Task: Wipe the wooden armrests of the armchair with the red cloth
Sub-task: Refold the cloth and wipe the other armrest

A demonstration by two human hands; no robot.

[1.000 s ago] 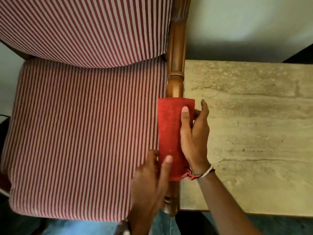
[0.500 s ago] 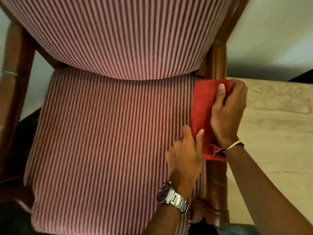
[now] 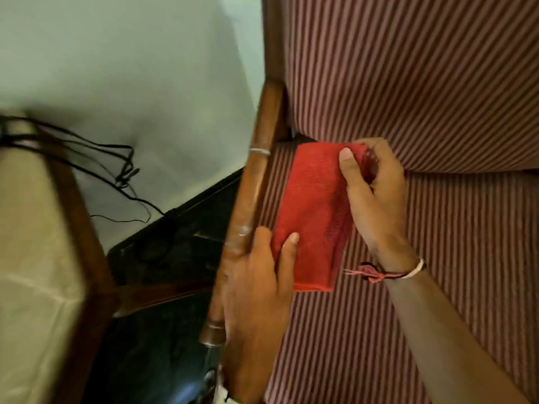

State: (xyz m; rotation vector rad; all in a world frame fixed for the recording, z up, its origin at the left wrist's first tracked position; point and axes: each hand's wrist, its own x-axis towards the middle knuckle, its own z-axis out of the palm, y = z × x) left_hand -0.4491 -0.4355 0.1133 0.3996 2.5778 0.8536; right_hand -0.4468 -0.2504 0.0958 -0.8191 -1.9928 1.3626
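Observation:
The folded red cloth [image 3: 312, 217] hangs over the striped seat [image 3: 437, 258], just right of the left wooden armrest [image 3: 250, 193]. My right hand [image 3: 376, 199] grips the cloth's far end between thumb and fingers. My left hand [image 3: 259, 290] holds the cloth's near edge with the thumb on top, its palm lying against the armrest. The cloth is beside the armrest, not on it. The right armrest is out of view.
The striped backrest [image 3: 408, 68] rises at the upper right. Left of the chair are a pale wall [image 3: 131, 68], black cables [image 3: 116, 161], dark floor [image 3: 175, 258] and another wooden-framed seat with a light cushion [image 3: 29, 258].
The cloth has left the right armrest and crossed the seat in both hands to the left armrest. The view has swung left, so the stone table is gone from sight.

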